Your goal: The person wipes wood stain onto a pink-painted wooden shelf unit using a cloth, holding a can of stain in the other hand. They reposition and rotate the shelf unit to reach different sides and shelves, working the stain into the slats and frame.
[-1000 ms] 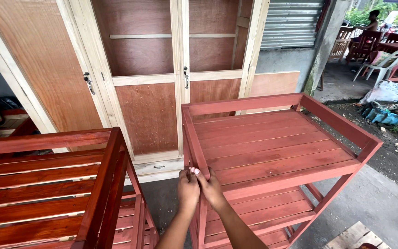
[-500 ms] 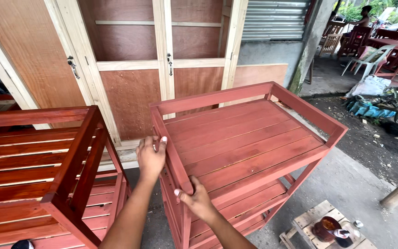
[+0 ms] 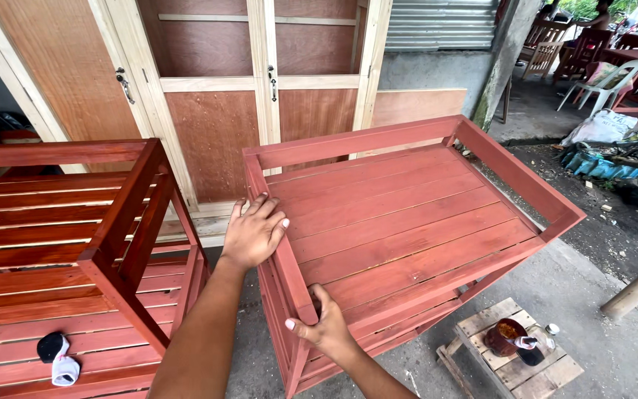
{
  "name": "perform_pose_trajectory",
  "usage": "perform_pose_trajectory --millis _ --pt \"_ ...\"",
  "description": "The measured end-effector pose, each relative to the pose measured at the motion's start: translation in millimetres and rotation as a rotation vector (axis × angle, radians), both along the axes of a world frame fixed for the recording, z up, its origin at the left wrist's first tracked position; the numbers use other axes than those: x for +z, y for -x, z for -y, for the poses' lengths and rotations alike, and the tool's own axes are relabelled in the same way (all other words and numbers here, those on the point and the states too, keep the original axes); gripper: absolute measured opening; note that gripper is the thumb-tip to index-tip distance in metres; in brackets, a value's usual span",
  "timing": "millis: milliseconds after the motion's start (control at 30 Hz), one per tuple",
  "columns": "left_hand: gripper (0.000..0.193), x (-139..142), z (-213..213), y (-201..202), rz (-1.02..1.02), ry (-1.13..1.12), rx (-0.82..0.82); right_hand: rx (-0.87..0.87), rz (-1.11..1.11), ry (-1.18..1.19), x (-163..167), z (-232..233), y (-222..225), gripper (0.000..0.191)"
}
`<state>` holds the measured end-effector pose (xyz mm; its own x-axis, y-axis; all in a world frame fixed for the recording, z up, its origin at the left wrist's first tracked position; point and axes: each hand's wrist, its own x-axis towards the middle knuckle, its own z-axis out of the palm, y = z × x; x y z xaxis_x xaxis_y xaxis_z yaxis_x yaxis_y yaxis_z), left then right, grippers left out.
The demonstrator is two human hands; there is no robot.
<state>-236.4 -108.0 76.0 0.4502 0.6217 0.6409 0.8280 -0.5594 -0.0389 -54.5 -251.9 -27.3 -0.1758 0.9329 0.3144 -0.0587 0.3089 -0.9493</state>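
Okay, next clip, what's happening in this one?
A person stands over a red-stained wooden slatted rack outdoors. The left hand lies flat on the rack's near side rail, and the right hand grips that rail's front corner. A second red rack stands to the left, with a black and white cloth on its lower slats. Behind is an unpainted wooden cabinet; a small pallet with a stain can sits at lower right.

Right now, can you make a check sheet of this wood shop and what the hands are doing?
Surface: concrete ground, dusty.
Job's things: red slatted wooden rack, tilted.
Clutter: low pallet stool with a brown pot; a cloth on the second red rack.
Grippers: left hand flat on the rack's side rail; right hand grips its near corner.
Cables: nothing seen.
Surroundings: unpainted wooden cabinet, chairs beyond.
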Motion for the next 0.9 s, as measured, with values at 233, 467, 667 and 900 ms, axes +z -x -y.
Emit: perform_pose_trajectory --millis 233,467,667,900 --pt "0.03 -3.6 -3.8 3.0 0.035 -0.07 0.031 0.045 0.009 0.181 15.2 -11.0 -37.9 0.063" --pt "0.041 -12.9 8.7 -43.6 -0.008 -0.02 0.017 0.059 0.079 0.092 26.2 1.3 -108.2 0.061" --pt "0.051 -1.0 53.2 -106.0 -0.002 0.021 -0.092 0.205 0.191 0.138 38.7 15.5 -209.4 0.074" --pt "0.071 35.1 85.3 -145.4 -0.226 0.737 -0.009 0.297 0.043 0.323 21.7 53.9 -271.3 0.094"
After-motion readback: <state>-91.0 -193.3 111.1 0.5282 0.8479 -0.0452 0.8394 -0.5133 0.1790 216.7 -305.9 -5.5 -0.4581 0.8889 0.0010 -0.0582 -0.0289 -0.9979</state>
